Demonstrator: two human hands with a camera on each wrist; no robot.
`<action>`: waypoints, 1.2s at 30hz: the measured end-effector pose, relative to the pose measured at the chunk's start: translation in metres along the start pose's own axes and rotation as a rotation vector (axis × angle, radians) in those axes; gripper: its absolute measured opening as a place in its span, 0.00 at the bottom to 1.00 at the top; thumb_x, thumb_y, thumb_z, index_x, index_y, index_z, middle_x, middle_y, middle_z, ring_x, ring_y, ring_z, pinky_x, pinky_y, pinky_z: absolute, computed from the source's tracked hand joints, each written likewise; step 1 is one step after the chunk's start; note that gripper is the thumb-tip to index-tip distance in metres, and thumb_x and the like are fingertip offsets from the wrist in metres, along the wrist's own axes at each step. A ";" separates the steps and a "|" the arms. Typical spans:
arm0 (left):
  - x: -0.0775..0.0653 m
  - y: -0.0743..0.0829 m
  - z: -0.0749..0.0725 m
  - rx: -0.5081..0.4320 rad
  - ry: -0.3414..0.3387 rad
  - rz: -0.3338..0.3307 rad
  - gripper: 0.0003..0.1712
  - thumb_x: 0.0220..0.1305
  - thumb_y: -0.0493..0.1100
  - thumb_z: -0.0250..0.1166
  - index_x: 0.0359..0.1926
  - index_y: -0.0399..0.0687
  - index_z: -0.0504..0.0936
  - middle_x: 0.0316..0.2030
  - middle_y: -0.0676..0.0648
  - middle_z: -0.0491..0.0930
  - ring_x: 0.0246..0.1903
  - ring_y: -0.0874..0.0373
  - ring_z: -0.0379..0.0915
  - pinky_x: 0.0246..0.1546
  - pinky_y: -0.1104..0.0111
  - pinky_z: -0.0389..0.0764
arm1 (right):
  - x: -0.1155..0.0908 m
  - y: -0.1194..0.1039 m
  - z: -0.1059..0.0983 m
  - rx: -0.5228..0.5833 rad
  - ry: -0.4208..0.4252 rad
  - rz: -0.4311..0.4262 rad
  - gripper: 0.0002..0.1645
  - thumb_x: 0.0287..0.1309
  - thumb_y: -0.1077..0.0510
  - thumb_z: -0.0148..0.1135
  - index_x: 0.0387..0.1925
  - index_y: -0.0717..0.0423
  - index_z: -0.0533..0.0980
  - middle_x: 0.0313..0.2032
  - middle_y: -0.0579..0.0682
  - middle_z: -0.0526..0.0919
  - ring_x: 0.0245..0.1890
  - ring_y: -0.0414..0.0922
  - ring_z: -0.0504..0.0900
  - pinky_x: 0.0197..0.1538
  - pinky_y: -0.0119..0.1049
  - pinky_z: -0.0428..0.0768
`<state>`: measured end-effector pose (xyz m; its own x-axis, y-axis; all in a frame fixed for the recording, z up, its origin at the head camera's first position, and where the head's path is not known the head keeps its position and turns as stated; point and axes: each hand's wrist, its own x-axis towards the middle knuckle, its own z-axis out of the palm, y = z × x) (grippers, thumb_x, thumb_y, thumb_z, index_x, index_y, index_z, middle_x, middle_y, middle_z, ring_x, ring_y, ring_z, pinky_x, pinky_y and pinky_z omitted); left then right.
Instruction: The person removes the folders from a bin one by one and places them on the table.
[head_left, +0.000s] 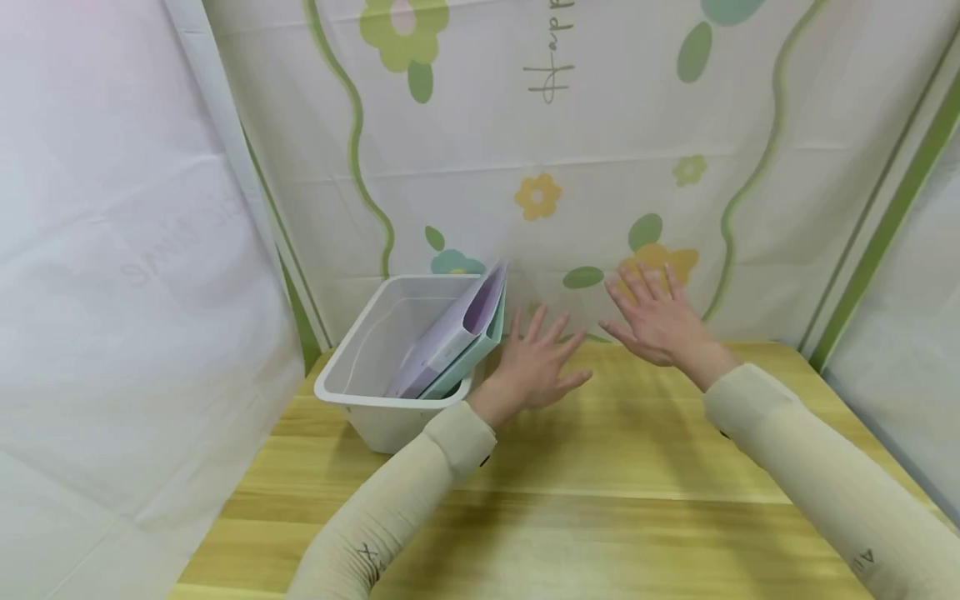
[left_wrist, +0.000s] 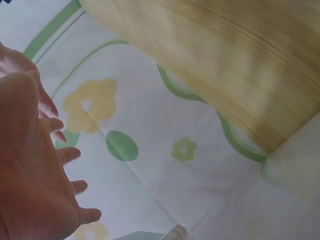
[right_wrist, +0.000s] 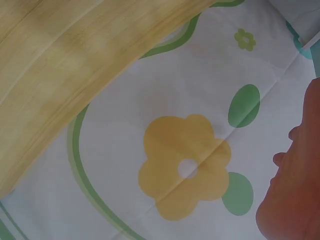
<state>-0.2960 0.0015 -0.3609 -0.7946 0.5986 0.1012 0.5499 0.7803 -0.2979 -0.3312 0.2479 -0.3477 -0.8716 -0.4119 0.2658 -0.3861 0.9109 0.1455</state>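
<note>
My left hand is spread just right of a white plastic bin, fingers straight and holding nothing. In the left wrist view the same hand shows with its fingers apart. My right hand is raised over the back of the table, its fingers also straight, with nothing in it. At the right edge of the right wrist view, that hand is only partly seen. Inside the bin lean a purple binder and a mint green binder, tilted to the right, their tops above the rim.
A wooden table lies below both arms. Behind it hangs a white cloth printed with flowers and green lines. Another white cloth hangs on the left, and one on the right.
</note>
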 end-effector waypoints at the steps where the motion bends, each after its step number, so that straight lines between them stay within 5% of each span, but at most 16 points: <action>1: -0.001 0.000 0.001 -0.003 0.004 0.004 0.42 0.73 0.77 0.29 0.82 0.71 0.44 0.82 0.51 0.40 0.80 0.39 0.28 0.73 0.37 0.34 | -0.001 0.000 0.001 0.004 0.004 -0.002 0.48 0.75 0.29 0.37 0.80 0.56 0.49 0.80 0.63 0.43 0.79 0.66 0.38 0.73 0.66 0.28; 21: -0.019 0.002 0.000 0.023 0.102 0.111 0.41 0.74 0.75 0.33 0.80 0.68 0.54 0.80 0.50 0.52 0.79 0.39 0.38 0.73 0.38 0.40 | -0.015 -0.005 -0.003 0.054 0.026 -0.035 0.45 0.76 0.31 0.40 0.80 0.54 0.53 0.80 0.62 0.47 0.79 0.65 0.40 0.74 0.62 0.26; 36: -0.028 0.002 -0.001 -0.024 0.245 0.245 0.36 0.76 0.71 0.42 0.74 0.63 0.68 0.73 0.50 0.67 0.73 0.44 0.60 0.69 0.44 0.63 | -0.033 -0.014 -0.013 0.084 0.032 -0.078 0.40 0.77 0.34 0.42 0.77 0.54 0.61 0.78 0.62 0.55 0.77 0.68 0.49 0.74 0.67 0.38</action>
<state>-0.2721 -0.0139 -0.3636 -0.5546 0.7919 0.2556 0.7245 0.6106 -0.3196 -0.2933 0.2480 -0.3466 -0.8284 -0.4810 0.2870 -0.4776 0.8743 0.0865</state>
